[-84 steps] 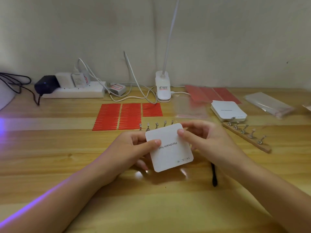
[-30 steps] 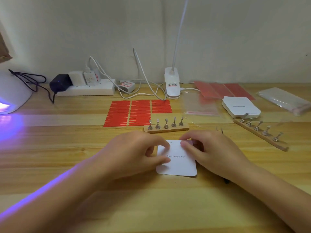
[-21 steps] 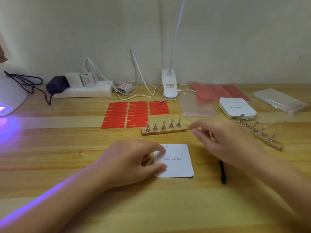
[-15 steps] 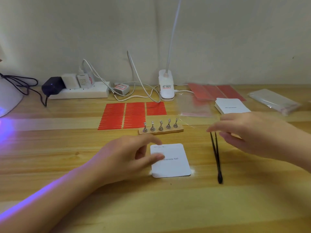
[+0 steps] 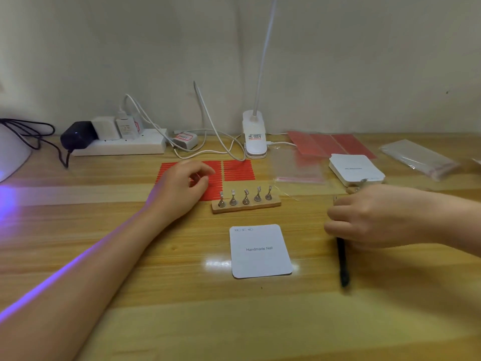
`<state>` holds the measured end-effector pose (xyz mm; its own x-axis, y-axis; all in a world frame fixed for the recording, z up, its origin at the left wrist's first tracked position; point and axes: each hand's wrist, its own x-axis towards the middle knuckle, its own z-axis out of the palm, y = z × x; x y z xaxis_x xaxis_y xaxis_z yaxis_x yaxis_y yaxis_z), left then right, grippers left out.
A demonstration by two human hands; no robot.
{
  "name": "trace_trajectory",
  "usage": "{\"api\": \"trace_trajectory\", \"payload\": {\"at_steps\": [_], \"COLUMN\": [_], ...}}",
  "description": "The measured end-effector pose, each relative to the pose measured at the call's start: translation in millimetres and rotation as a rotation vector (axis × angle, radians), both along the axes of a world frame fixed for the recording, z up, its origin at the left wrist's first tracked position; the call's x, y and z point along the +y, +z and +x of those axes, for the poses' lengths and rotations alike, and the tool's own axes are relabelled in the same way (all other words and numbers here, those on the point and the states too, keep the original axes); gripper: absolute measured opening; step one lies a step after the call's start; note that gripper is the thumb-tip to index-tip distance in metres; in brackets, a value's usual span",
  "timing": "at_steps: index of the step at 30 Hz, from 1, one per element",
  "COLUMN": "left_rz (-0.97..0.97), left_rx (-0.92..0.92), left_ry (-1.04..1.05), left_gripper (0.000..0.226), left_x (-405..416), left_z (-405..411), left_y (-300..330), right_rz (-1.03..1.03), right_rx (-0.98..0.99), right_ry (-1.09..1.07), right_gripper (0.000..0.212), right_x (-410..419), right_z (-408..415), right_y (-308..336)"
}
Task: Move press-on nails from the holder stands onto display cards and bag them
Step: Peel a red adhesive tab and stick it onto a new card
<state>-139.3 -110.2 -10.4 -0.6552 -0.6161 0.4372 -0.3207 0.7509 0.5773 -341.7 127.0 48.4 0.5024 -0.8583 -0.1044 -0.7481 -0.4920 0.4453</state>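
At my twelve o'clock a white clip lamp [image 5: 255, 138] stands against the wall [image 5: 338, 61], its thin neck rising out of view. Toward eleven o'clock a white power strip [image 5: 122, 147] lies along the wall on the wooden desk [image 5: 182, 321], carrying a black adapter [image 5: 78, 134] and white plugs. White cables [image 5: 208, 142] loop from it toward the lamp, past a small white charger [image 5: 185, 140] with a red label. At my far ten o'clock a white domed device [image 5: 13, 155] throws purple light across the wood.
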Motion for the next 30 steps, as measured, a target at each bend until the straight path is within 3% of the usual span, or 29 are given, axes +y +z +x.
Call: {"api": "trace_trajectory", "payload": {"at_steps": [3,4,6,8,11,13,22,30], "left_rz": [0.015,0.007,-0.021,-0.028,-0.030,-0.046,0.004,0.032], "left_rx": [-0.050,-0.072,-0.114,-0.116,-0.114,-0.116,-0.111,-0.113], "left_ry": [-0.006,-0.021,-0.055,-0.061,-0.055,-0.055,-0.061,-0.058], "left_gripper": [0.018,0.018,0.019,0.020,0.020,0.021,0.021,0.020], "left_x": [-8.2,-9.6,-10.7,-10.5,-8.8,-8.9,-12.1,-11.2], "left_z": [-3.2,-3.8,-4.2,-4.5,-4.1,-3.5,-3.1,-2.6], "left_y": [-6.7,-8.0,-10.4,-12.4,-13.9,-14.0,-14.3,-14.2], "right_rz": [-0.129,-0.211,-0.414,-0.531,-0.482,-0.421,-0.163,-0.155], "right_rx": [-0.096,-0.194,-0.477,-0.892,-1.434,-1.568,-1.345,-1.155], "right_ry": [0.018,-0.010,-0.142,-0.347,-0.487,-0.494,-0.506,-0.446], "right_gripper": [0.008,0.011,0.016,0.004,0.007,0.005,0.011,0.013], "right_x": [-3.8,-5.9,-13.3,-24.9,-50.1,-67.7,-110.2,-113.9], "right_z": [-8.3,-9.9,-5.5,1.9,17.2,24.6,18.5,14.7], "right_y": [7.7,9.1,7.3,1.5,-2.5,-2.7,-12.6,-14.6]}}
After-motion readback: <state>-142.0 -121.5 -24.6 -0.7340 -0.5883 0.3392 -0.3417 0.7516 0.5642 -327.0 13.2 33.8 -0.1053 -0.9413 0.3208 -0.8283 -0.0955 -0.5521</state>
